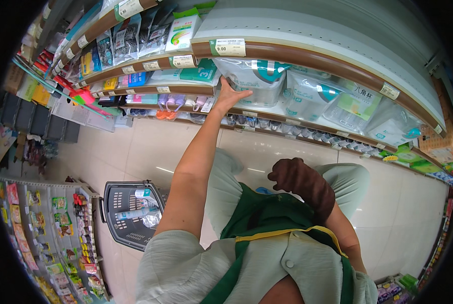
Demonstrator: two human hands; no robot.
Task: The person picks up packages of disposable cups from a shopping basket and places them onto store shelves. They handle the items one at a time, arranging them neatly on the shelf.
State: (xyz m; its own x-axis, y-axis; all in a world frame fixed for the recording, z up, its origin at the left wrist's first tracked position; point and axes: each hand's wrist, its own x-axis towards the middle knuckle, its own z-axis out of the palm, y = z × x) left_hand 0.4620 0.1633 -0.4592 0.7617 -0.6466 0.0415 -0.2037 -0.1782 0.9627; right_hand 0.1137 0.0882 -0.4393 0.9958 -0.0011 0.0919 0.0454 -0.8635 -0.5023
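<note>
My bare left hand point(230, 95) reaches to a middle shelf and grips the left corner of a clear plastic pack of see-through containers point(260, 81) with teal print. Its thumb lies across the front, while the other fingers are partly hidden at the pack's left side. Right of this pack stand a similar clear pack point(308, 95) and a pack of clear cups point(352, 102) with a green label. My right hand point(302, 184), in a dark brown glove, hangs over my lap with its fingers curled. Whether anything is inside it cannot be seen.
A brown-edged shelf point(314, 62) with price tags overhangs the packs. Bottles or jars point(306, 131) line a lower shelf. On the tiled floor point(135, 152) at my left stands a grey shopping basket point(129, 228) with a few items. Behind it is a snack rack point(47, 228).
</note>
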